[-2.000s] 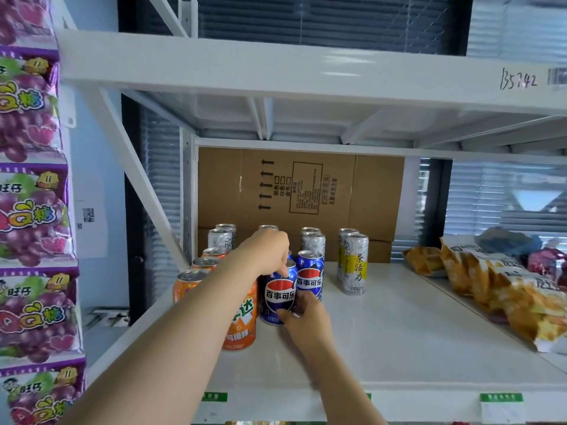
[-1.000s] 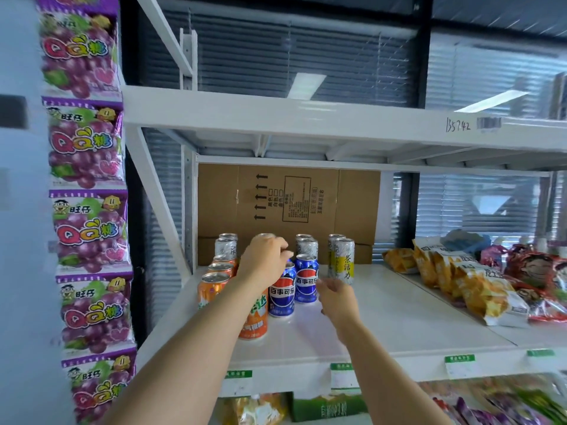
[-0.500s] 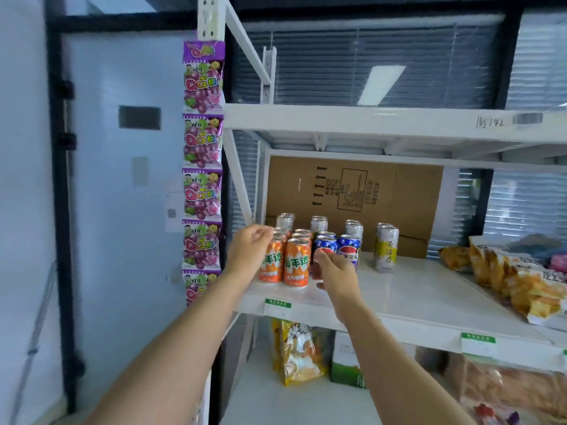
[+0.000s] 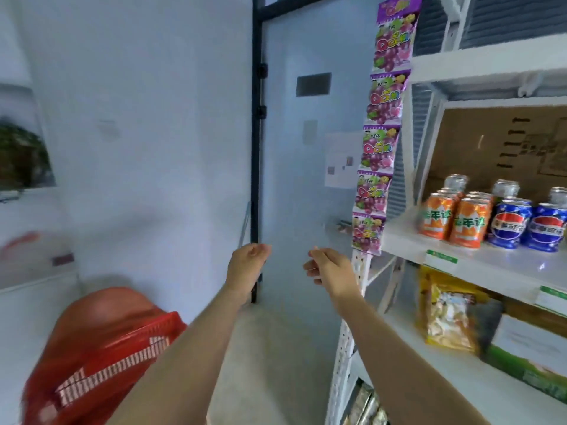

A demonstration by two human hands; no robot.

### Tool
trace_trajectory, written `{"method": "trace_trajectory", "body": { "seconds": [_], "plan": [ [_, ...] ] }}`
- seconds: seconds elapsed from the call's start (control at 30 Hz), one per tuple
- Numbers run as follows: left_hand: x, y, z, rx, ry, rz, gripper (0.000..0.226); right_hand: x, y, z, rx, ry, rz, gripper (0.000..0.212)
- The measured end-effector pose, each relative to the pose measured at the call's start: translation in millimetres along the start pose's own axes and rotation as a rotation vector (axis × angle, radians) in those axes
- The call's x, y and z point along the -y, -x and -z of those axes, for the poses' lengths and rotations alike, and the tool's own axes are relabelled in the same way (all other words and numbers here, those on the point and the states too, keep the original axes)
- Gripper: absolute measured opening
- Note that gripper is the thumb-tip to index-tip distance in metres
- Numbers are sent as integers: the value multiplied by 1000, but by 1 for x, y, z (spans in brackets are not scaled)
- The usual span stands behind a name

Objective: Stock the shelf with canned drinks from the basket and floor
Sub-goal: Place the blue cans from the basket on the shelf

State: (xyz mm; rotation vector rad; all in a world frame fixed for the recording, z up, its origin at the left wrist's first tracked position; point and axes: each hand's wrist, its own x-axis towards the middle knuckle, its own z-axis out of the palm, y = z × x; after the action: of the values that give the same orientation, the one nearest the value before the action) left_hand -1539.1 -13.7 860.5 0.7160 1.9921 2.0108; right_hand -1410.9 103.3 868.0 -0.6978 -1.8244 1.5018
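Our left hand [image 4: 248, 266] and right hand [image 4: 329, 269] hang in mid-air just apart, fingers loosely curled, gripping nothing. Below and left of the left hand sits the red basket [image 4: 122, 342], blurred. To the right of the right hand, the white shelf [image 4: 491, 263] carries orange cans [image 4: 451, 222] beside blue Pepsi cans [image 4: 511, 225]. A strip of grape candy packets [image 4: 379, 154] hangs above that hand.
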Motion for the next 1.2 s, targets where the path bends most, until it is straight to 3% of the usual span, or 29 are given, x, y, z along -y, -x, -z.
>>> {"method": "trace_trajectory", "body": {
  "seconds": [0.37,0.6,0.93,1.2],
  "plan": [
    [75,-30,242,-239,11,139,12,-32,8,-254,274,0,-102,21],
    [129,-43,344,-319,-88,255,12,-84,3,-373,400,26,-180,21],
    [240,-90,383,-320,-168,420,28,-163,-43,-452,518,159,-259,26],
    [345,-167,373,-352,-208,618,21,-266,-119,-500,563,245,-445,23]
  ]
}}
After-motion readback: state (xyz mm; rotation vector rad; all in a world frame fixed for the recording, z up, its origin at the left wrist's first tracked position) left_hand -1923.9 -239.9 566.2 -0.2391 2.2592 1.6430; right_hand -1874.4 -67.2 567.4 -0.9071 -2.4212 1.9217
